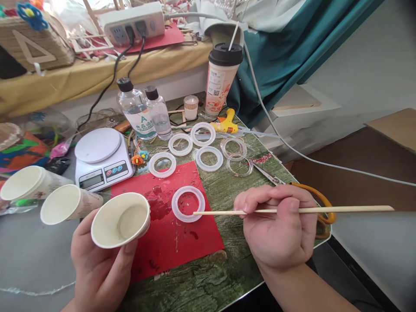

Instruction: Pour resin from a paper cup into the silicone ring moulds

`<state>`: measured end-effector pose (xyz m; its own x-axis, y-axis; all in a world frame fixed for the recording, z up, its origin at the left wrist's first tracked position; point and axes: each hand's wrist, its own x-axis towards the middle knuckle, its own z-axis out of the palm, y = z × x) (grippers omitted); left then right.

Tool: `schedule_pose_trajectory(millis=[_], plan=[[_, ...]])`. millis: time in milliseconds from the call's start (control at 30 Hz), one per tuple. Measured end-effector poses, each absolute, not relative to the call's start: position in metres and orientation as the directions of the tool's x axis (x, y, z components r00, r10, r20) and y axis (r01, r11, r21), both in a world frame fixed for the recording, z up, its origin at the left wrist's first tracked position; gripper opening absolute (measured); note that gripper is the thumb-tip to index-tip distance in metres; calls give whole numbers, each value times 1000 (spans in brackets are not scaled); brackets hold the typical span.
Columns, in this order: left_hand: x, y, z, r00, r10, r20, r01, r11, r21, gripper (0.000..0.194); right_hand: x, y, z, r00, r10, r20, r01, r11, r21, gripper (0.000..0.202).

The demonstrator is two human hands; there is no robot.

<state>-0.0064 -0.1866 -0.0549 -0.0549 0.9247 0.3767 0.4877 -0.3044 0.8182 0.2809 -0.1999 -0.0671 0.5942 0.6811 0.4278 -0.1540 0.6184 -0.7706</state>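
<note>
My left hand [102, 264] is wrapped round a paper cup [121, 219], tilted so its inside faces me; some liquid or wet sheen shows at the bottom. Between the fingers of my right hand [279, 229] is a thin wooden chopstick [341, 209], held level. Its left tip is over or touching a white ring mold [177, 211], which lies on a stained red sheet [182, 247]. Behind that lie several more white ring molds [209, 167], and to their right are clear rings [239, 174].
At the left stand a kitchen scale [113, 182] and other paper cups [61, 203]. Bottles [139, 117], a lidded drink cup [221, 82] and a yellow glue gun [229, 123] stand behind. Orange-handled scissors [320, 195] lie beyond my right hand, near the table edge.
</note>
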Motion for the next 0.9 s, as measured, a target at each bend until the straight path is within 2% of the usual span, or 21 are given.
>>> schedule_pose_trajectory(millis=[100, 233, 433, 733, 900], plan=[[-5, -185, -58, -130, 906, 402, 448, -308, 839, 47, 285, -197, -66, 633, 658, 406, -135, 611, -780, 16], [-2, -184, -59, -203, 887, 414, 438, -296, 849, 53, 291, -194, -66, 654, 663, 365, -154, 589, -794, 17], [-3, -184, -60, -226, 893, 388, 420, -270, 866, 65, 291, -193, -66, 671, 655, 347, -153, 581, -800, 19], [0, -182, -55, -167, 904, 393, 473, -277, 837, 42, 286, -196, -70, 611, 656, 443, -47, 589, -807, 17], [1, -183, -59, -166, 895, 415, 489, -291, 822, 51, 284, -197, -75, 571, 666, 480, 19, 574, -819, 14]])
